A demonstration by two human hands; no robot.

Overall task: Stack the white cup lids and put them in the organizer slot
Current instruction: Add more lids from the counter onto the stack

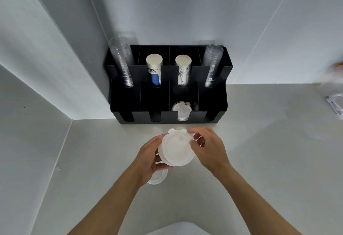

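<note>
While gripped from both sides, the stack of white lids (176,150) is held just in front of the black organizer (168,93). It's cupped underneath by the left hand (148,157), w/ fingers curled; its far edge is pinched by the right hand (208,148). One loose lid (157,178) is seen below the stack, on the counter (259,151). More lids (181,112) are lodged in the organizer's front slot, 3rd from left.
</note>
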